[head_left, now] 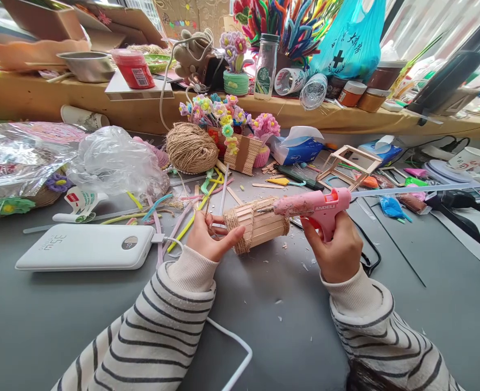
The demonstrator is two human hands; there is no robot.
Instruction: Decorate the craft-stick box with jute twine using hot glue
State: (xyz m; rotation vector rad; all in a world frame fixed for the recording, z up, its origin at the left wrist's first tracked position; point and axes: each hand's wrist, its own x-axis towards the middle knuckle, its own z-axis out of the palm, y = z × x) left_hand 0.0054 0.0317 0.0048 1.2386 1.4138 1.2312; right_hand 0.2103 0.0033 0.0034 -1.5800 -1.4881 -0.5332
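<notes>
My left hand (209, 239) is closed round one end of a small barrel of wooden sticks wound with twine (258, 224), which lies on its side on the grey table (61, 320). In my right hand (338, 250) I grip a pink glue gun (317, 205) by its handle. Its nozzle points left and touches the top of the barrel. A clear glue stick juts out of the gun's back toward the right.
A white power bank (87, 247) with a cable lies at the left. Behind the barrel are a ball of twine (191, 147), pipe-cleaner flowers (223, 117), loose sticks, a small wooden frame (348, 163) and a tissue pack (297, 147). A cluttered shelf (142, 108) runs along the back.
</notes>
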